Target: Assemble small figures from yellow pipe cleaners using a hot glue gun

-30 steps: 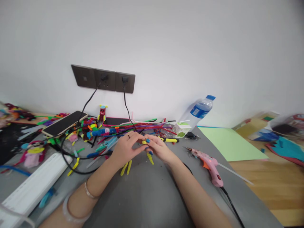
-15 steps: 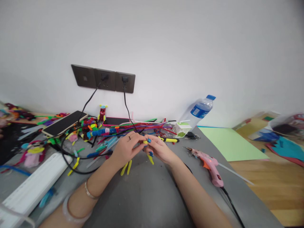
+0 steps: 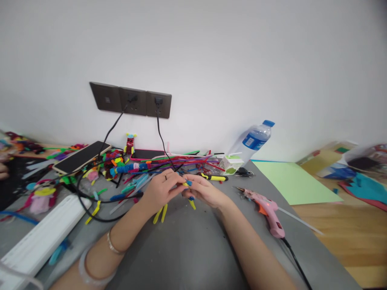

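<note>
My left hand (image 3: 165,187) and my right hand (image 3: 205,191) meet above the middle of the grey table, fingertips together. Between them they pinch a small yellow piece (image 3: 185,184), mostly hidden by the fingers. One yellow strip (image 3: 192,204) shows just below my right fingers. Two more yellow strips (image 3: 160,214) lie side by side under my left hand. Behind my right hand is a yellow and black cutter (image 3: 215,177).
A pink glue gun (image 3: 269,211) lies at right with its cord. Behind stand a bottle (image 3: 255,139) and a small carton (image 3: 231,164). Cables, a phone (image 3: 83,157), pipe cleaners and a white power strip (image 3: 45,237) fill the left. Another person's hand (image 3: 3,171) is at far left.
My right fingers have shifted slightly around the yellow piece, which both hands still hold. The other person's hand at far left shows a little more.
</note>
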The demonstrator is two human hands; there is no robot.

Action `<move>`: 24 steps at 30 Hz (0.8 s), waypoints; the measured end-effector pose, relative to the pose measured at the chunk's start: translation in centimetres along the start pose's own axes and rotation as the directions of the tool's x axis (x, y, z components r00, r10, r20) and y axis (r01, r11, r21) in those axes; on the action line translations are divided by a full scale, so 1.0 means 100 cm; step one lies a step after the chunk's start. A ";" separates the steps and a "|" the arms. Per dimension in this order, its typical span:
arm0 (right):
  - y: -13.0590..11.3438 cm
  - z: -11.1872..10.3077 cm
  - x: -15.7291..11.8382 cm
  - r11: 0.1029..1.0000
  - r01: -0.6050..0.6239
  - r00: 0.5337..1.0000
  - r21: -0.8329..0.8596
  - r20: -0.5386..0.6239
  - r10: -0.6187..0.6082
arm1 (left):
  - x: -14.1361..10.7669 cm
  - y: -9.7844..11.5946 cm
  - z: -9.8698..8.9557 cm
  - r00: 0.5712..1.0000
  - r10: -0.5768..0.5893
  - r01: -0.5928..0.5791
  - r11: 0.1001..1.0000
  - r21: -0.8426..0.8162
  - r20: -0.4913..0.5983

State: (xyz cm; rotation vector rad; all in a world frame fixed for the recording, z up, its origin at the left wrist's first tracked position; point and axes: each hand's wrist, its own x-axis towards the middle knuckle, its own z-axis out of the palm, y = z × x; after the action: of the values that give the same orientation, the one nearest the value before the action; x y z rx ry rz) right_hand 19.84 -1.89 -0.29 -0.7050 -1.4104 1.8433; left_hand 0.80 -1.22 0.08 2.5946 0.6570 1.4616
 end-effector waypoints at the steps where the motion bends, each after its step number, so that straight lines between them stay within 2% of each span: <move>1: 0.000 0.000 0.000 1.000 -0.003 1.000 0.005 0.004 0.003 | 0.000 0.000 0.000 1.000 0.004 -0.004 1.000 0.001 0.003; 12: -0.001 0.008 -0.003 0.958 -0.078 0.995 0.275 0.074 0.060 | -0.001 0.003 0.001 0.999 0.019 -0.018 1.000 -0.022 0.046; 24: 0.003 0.006 0.000 0.953 -0.116 0.986 0.281 0.147 0.076 | -0.005 -0.002 0.001 0.993 -0.062 0.065 0.997 -0.028 0.104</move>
State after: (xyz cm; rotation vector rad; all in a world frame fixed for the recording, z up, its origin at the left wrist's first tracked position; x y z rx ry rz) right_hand 19.29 -2.29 -0.37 -0.5165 -1.1689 2.1526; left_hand 0.57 -1.21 -0.42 2.5797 0.6919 1.3000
